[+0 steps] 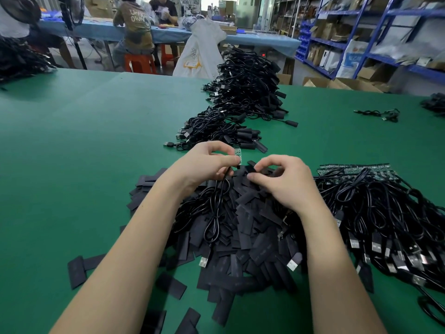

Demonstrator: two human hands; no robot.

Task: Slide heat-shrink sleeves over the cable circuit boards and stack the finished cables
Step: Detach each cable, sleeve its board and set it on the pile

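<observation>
green table [84, 145]; left hand [202, 165] pinches bare green circuit board [238, 154].

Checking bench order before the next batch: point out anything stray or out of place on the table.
One cable lies alone on the green table at far right, apart from the stacks. A few sleeves have scattered off the pile toward the near left edge. Nothing looks damaged.
</observation>
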